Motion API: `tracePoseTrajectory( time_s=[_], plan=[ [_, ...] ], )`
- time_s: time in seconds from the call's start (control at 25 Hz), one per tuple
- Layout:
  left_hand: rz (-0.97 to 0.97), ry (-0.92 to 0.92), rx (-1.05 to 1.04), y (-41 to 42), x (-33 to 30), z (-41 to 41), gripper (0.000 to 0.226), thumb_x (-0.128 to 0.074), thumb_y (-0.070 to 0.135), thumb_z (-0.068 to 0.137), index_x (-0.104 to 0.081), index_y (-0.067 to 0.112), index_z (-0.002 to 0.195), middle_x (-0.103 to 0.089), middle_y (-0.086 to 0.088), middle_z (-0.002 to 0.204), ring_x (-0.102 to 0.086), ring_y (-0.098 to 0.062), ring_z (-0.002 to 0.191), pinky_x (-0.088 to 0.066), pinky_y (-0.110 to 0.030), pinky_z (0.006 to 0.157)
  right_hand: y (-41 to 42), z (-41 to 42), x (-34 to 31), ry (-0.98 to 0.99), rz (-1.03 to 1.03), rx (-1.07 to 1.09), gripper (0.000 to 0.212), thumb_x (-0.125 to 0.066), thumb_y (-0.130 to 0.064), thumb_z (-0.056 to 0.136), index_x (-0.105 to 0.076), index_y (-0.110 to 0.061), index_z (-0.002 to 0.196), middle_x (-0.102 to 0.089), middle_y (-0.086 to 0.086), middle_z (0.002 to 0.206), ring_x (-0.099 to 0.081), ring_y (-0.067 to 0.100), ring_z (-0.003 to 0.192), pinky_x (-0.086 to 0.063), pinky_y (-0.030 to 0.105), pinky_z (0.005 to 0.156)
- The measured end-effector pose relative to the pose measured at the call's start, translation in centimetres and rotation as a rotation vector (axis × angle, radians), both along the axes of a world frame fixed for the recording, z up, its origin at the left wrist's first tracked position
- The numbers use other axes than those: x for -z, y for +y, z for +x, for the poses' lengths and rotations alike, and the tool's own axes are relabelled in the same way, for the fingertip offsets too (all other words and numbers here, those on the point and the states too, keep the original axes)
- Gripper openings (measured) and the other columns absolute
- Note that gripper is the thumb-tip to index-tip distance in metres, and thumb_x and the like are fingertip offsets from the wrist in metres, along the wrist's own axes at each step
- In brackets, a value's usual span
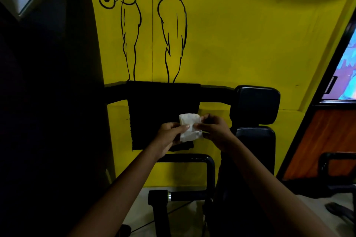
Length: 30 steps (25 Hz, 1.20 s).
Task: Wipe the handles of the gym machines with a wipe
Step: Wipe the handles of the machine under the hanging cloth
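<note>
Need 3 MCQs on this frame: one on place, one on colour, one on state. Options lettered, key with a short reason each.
1. Where is the wipe?
A. Draped over the bar
B. Held between both hands in front of the black cloth
C. Lying on the floor

2. What colour is the wall behind the machine?
A. Yellow
B. White
C. Blue

3. What are the hands doing?
A. Both hang free
B. Only one touches the wipe
C. The left hand and right hand both pinch the wipe

Key:
1 B: the white wipe sits between the two hands, with the black cloth hanging from the bar behind it.
2 A: the painted wall with black line figures is yellow.
3 C: fingers of both hands close on the wipe's edges.
</note>
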<state>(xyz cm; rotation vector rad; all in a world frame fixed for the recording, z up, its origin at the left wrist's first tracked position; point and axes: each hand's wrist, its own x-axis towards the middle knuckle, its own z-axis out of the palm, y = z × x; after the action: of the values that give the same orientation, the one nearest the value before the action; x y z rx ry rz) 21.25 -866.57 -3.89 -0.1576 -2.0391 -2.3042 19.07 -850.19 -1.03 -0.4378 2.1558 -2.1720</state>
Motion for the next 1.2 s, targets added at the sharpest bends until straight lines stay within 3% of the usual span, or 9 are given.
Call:
tracePoseTrajectory(
  time_s=[0.2, 0.44, 0.52, 0.6, 0.68, 0.8, 1.0, 1.16, 1.2],
  plan=[
    [-0.107, 0.125, -0.006, -0.3, 0.8, -0.1, 0.014, -0.054, 0.006, 0.095, -0.063, 0.013, 0.102, -0.068, -0.005, 0.096, -0.067, -0.016, 0.082, -0.055, -0.023, 0.068, 0.5, 0.5, 0.2, -0.141, 0.184, -0.125, 0.015, -0.057, -0.002, 0.09, -0.06, -0.005, 0.104, -0.067, 0.014, 0.092, -0.066, 0.021, 0.074, -0.055, 0.031, 0.067],
    [0.104, 0.058, 0.063, -0.4, 1.6, -0.1, 0.022, -0.042, -0.004, 0.096, -0.062, 0.004, 0.091, -0.067, -0.009, 0.089, -0.07, -0.014, 0.075, -0.057, -0.021, 0.068, 0.3, 0.1, 1.0, -0.193, -0.049, -0.167, 0.023, -0.036, 0.007, 0.095, -0.059, 0.006, 0.096, -0.065, 0.016, 0.087, -0.067, 0.018, 0.069, -0.056, 0.023, 0.064],
    [0.109, 0.02, 0.062, -0.6, 2.3, -0.2, 0.029, -0.037, -0.005, 0.097, -0.062, 0.003, 0.085, -0.065, -0.012, 0.092, -0.067, -0.018, 0.079, -0.057, -0.024, 0.07, 0.5, 0.1, 1.6, -0.233, -0.078, -0.15, 0.026, -0.034, 0.001, 0.097, -0.058, 0.002, 0.088, -0.066, 0.015, 0.086, -0.066, 0.022, 0.077, -0.055, 0.029, 0.075],
    [0.082, 0.016, 0.057, -0.6, 3.4, -0.4, 0.029, -0.038, -0.001, 0.098, -0.064, 0.002, 0.085, -0.065, -0.012, 0.094, -0.064, -0.024, 0.087, -0.055, -0.035, 0.081, 0.6, -0.2, 2.4, -0.281, -0.085, -0.077, 0.027, -0.037, -0.012, 0.098, -0.056, -0.004, 0.081, -0.063, 0.013, 0.082, -0.061, 0.025, 0.08, -0.05, 0.037, 0.083],
    [0.013, 0.026, 0.04, -0.4, 4.8, -0.5, 0.016, -0.05, 0.002, 0.095, -0.064, 0.005, 0.088, -0.066, -0.009, 0.094, -0.062, -0.024, 0.094, -0.052, -0.039, 0.089, 0.6, -0.9, 3.8, -0.206, 0.042, -0.006, 0.023, -0.053, -0.015, 0.093, -0.058, -0.003, 0.074, -0.06, 0.013, 0.074, -0.06, 0.024, 0.074, -0.053, 0.03, 0.071],
    [-0.084, 0.069, -0.009, -0.1, 7.4, -1.1, 0.018, -0.061, -0.004, 0.087, -0.065, 0.013, 0.091, -0.065, -0.009, 0.1, -0.062, -0.023, 0.101, -0.052, -0.036, 0.089, 0.5, -2.0, 6.2, -0.134, 0.183, -0.043, 0.019, -0.066, 0.008, 0.079, -0.054, -0.007, 0.08, -0.057, 0.011, 0.076, -0.058, 0.02, 0.067, -0.052, 0.022, 0.056],
    [-0.13, 0.052, 0.021, 0.0, 11.8, -1.4, 0.032, -0.061, -0.013, 0.082, -0.066, 0.016, 0.095, -0.067, -0.005, 0.102, -0.064, -0.019, 0.098, -0.053, -0.028, 0.084, 1.4, -2.4, 9.9, -0.244, 0.242, -0.141, 0.016, -0.069, 0.008, 0.076, -0.063, -0.003, 0.085, -0.064, 0.01, 0.08, -0.066, 0.013, 0.069, -0.055, 0.021, 0.062],
    [-0.521, 0.116, -0.074, -1.1, 17.9, -0.3, 0.008, -0.059, 0.013, 0.091, -0.061, 0.014, 0.098, -0.06, -0.001, 0.102, -0.06, -0.016, 0.097, -0.049, -0.024, 0.082, 3.2, -2.4, 14.4, -0.076, 0.32, 0.297, 0.02, -0.076, -0.014, 0.077, -0.058, -0.006, 0.071, -0.064, 0.007, 0.064, -0.061, 0.018, 0.059, -0.05, 0.027, 0.055],
    [-0.681, 0.143, -0.083, -1.9, 20.0, 0.0, 0.022, -0.055, 0.028, 0.092, -0.06, 0.012, 0.106, -0.057, -0.003, 0.109, -0.057, -0.017, 0.104, -0.048, -0.027, 0.086, 3.7, -2.6, 15.5, -0.019, 0.34, 0.441, 0.023, -0.076, -0.021, 0.078, -0.059, -0.007, 0.072, -0.066, 0.007, 0.065, -0.063, 0.02, 0.061, -0.051, 0.032, 0.059]
  ],
)
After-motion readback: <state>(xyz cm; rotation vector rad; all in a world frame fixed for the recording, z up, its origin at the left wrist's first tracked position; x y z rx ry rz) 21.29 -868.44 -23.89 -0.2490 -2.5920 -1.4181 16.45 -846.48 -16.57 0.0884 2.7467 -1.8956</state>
